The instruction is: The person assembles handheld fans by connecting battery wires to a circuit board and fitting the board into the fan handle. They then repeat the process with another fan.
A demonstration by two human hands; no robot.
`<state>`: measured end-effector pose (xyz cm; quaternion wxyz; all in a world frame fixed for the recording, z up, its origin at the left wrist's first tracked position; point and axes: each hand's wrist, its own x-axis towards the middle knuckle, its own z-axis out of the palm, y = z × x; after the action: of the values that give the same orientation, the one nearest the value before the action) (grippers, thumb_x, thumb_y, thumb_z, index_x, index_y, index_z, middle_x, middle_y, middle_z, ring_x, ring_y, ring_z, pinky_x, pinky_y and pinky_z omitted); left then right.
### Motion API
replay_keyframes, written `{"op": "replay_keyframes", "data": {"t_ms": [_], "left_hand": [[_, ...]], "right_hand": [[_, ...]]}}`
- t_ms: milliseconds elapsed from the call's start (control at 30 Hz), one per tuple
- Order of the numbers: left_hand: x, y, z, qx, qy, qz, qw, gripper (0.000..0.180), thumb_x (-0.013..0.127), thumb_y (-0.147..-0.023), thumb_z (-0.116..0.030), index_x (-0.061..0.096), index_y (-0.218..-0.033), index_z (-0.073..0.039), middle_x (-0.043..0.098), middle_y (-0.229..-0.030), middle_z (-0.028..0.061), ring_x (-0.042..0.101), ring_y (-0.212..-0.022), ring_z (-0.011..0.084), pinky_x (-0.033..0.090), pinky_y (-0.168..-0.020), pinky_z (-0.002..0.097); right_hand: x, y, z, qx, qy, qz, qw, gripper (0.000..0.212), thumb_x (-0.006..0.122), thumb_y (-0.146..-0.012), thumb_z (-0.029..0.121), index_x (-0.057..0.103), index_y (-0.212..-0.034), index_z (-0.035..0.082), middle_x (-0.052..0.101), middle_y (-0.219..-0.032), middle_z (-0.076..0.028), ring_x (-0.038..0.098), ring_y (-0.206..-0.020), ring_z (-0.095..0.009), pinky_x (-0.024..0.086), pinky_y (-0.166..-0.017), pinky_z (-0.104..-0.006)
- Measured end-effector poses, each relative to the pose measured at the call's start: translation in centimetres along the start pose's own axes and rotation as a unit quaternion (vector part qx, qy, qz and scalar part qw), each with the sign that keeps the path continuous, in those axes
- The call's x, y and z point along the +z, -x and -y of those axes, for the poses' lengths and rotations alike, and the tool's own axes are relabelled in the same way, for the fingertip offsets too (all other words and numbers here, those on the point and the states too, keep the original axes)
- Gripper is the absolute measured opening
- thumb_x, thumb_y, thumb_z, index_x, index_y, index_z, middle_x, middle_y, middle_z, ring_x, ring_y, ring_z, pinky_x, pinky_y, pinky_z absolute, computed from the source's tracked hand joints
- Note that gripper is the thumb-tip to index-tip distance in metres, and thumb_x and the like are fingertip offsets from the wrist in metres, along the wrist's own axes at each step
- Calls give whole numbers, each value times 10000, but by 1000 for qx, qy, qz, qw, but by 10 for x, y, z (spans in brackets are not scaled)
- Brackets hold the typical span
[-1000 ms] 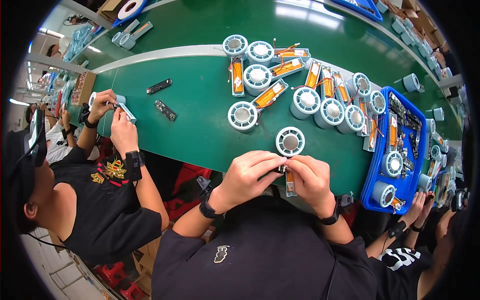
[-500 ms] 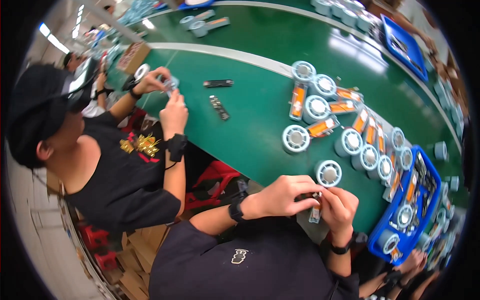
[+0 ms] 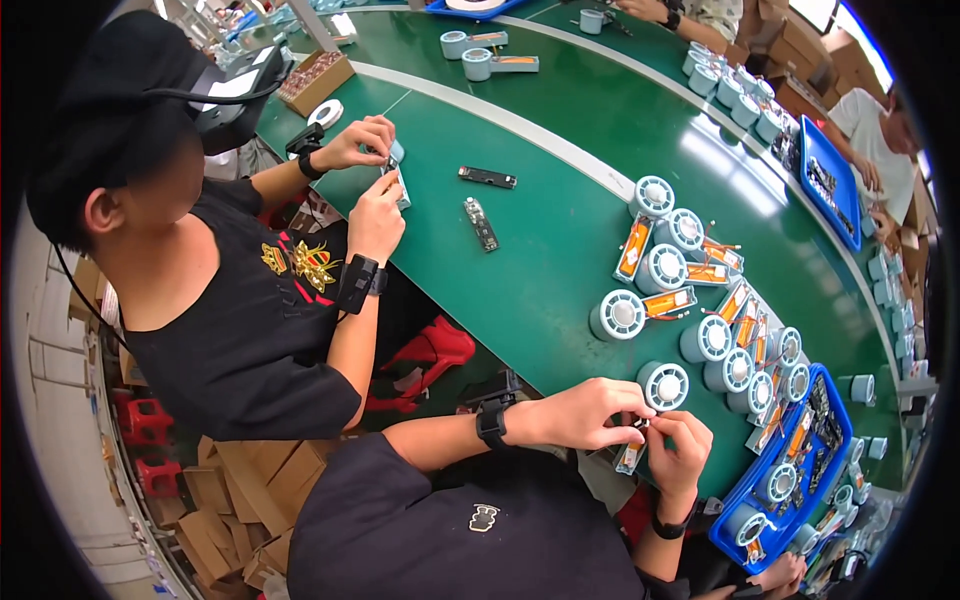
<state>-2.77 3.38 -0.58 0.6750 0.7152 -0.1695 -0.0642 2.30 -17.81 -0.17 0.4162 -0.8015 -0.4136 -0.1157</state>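
View swung leftward since earlier frames, left hand [image 3: 582, 412] and right hand [image 3: 682, 450] kept at same work. Clock from hands: green table [image 3: 510, 310] spread from 10 to 3; cluster of pale-blue round-headed units [image 3: 666, 268] set at 1; loaded blue tray [image 3: 746, 490] placed at 4. Worked unit [image 3: 663, 386]: head seen at 1, orange-striped handle partly hidden at 6. Two circuit boards [image 3: 480, 224] laid at 11. Small part [image 3: 641, 423] pinched between both hands' fingertips; kind can't be told.

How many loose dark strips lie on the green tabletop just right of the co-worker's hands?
2: one plain black strip, and one speckled strip just below it in the picture. The co-worker's hands could hide more.
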Motion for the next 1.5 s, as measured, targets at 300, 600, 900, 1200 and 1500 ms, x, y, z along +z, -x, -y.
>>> {"op": "replay_keyframes", "data": {"t_ms": [300, 600, 900, 1200, 1500], "left_hand": [[19, 3, 10, 64, -39, -56, 996, 286, 747, -928, -131, 676, -1152, 31, 665, -1091, 134, 709, -896, 250, 623, -704, 332], [21, -2, 13, 120, -94, -91, 984, 233, 737, -911, -105, 672, -1093, 26, 664, -998, 151, 685, -828, 315, 553, -708, 402], [26, 3, 2, 99, -209, -105, 967, 214, 740, -899, -112, 665, -1042, 28, 643, -935, 155, 686, -779, 292, 557, -691, 373], [33, 3, -1, 43, -164, -111, 979, 197, 721, -923, -125, 668, -1028, 32, 650, -928, 148, 694, -787, 275, 566, -698, 367], [25, 3, -14, -11, -174, -88, 981, 253, 725, -928, -133, 688, -1116, 32, 682, -990, 148, 713, -831, 263, 580, -732, 357]], "right_hand": [[-5, 0, -4, 40, -38, 38, 998, 155, 736, -727, -77, 624, -785, 12, 672, -756, -115, 651, -636, -273, 487, -578, -337], [-6, -1, -7, 81, -30, 37, 996, 174, 724, -748, -70, 599, -831, 17, 664, -745, -109, 637, -605, -245, 488, -563, -332], [8, 7, -12, 132, -92, -14, 987, 216, 755, -772, -53, 587, -890, 13, 657, -699, -67, 623, -590, -132, 491, -554, -273], [11, 11, -22, 149, -125, -13, 981, 252, 782, -752, -54, 602, -914, 15, 647, -698, -33, 609, -591, -96, 480, -548, -259], [8, 9, -16, 89, -90, -4, 992, 194, 776, -752, -41, 644, -883, 14, 661, -742, -75, 627, -582, -179, 483, -541, -300]]}}
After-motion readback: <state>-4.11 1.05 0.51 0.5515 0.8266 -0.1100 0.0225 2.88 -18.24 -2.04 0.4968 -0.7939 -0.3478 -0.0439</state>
